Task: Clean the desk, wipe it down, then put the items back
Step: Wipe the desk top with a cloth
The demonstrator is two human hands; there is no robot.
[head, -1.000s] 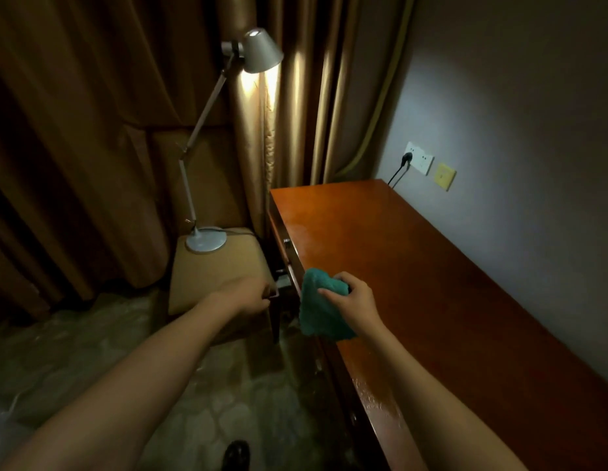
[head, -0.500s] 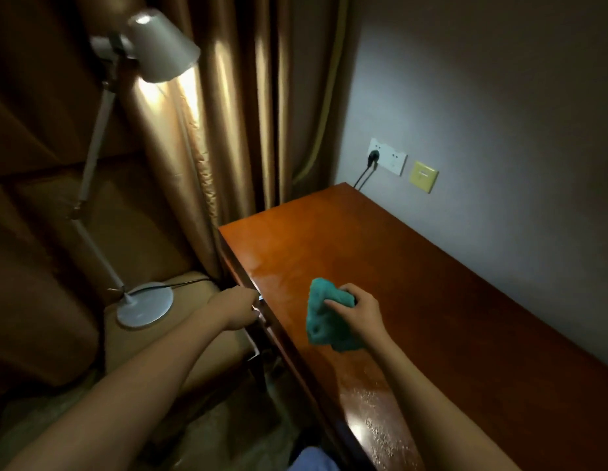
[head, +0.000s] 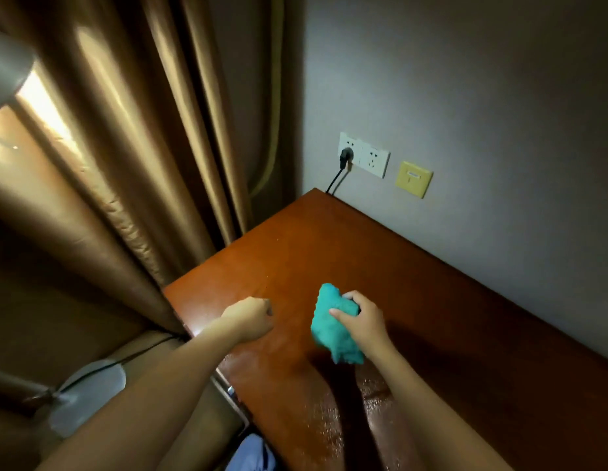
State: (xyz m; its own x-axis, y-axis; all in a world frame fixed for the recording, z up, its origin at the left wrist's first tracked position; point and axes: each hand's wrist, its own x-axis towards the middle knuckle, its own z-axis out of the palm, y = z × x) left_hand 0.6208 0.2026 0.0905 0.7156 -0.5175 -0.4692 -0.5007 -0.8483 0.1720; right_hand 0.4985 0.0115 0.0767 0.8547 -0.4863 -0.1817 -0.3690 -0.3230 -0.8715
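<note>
Head view: you are looking down on a reddish wooden desk [head: 414, 300] set against the wall.
Right hand [head: 363, 321]: your fingers and thumb grip a bunched teal cloth [head: 333, 331] over the desktop.
Left hand [head: 249, 317]: your fingers are curled into a loose fist, holding nothing, above the desk's left end.
Surroundings: plug in a white wall socket [head: 363, 154]; lamp base [head: 88, 396] low at left.

A lamp's shade [head: 7, 69] is cut off by the left edge, its stem out of sight, and only part of its round base [head: 88, 392] shows behind the left forearm. The left hand [head: 249, 317] curls with its fingertips turned away, so whether it holds anything cannot be told. The desk [head: 448, 334] runs out of frame at right and bottom, and a blue fabric patch [head: 251, 453] at the bottom edge is too cropped to identify.
</note>
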